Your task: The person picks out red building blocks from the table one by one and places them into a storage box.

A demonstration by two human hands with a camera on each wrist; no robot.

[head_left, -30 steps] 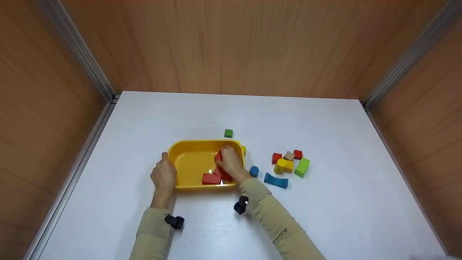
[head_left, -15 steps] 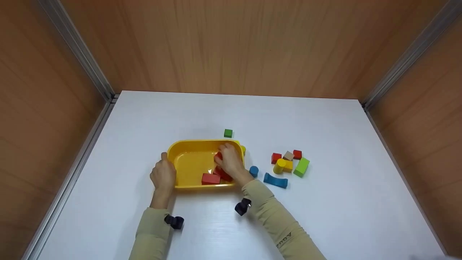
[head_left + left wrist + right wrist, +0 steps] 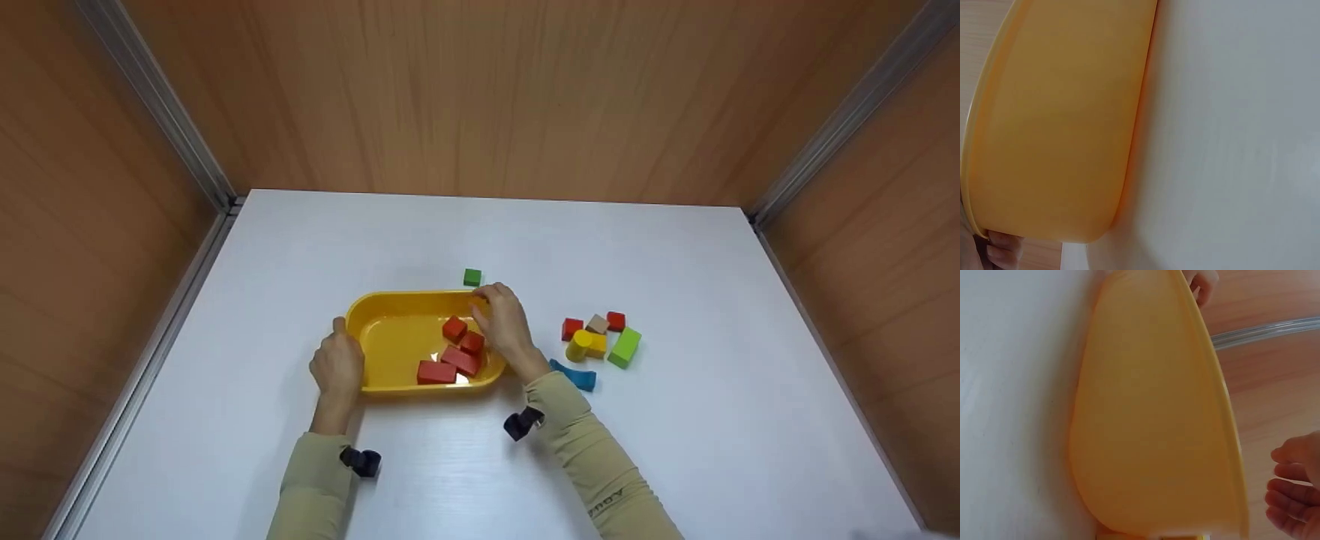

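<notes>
A yellow tray point(image 3: 390, 300) sits mid-table with several red blocks point(image 3: 460, 360) in its right half. My left hand point(image 3: 340, 358) grips the tray's left rim, thumb hooked over the edge. My right hand point(image 3: 495, 311) hovers over the tray's right rim with relaxed fingers and holds nothing. In the left wrist view the tray's outer wall point(image 3: 1061, 124) fills the left side, with a fingertip point(image 3: 1002, 247) at its lower rim. The right wrist view shows the tray wall point(image 3: 1145, 410) and my loose right fingers point(image 3: 1294, 489) beside it.
A small green cube point(image 3: 472, 277) lies just behind the tray. To the right sits a cluster: two red cubes point(image 3: 571, 328), a tan block point(image 3: 597, 324), a yellow cylinder point(image 3: 578, 346), a light green block point(image 3: 625, 347) and a blue arch point(image 3: 576, 374). Wooden walls enclose the white table point(image 3: 675, 285).
My right hand let go of a red block in the tray and drew back up and to the right, over the rim. It now covers the blue cylinder. The left hand stayed put.
</notes>
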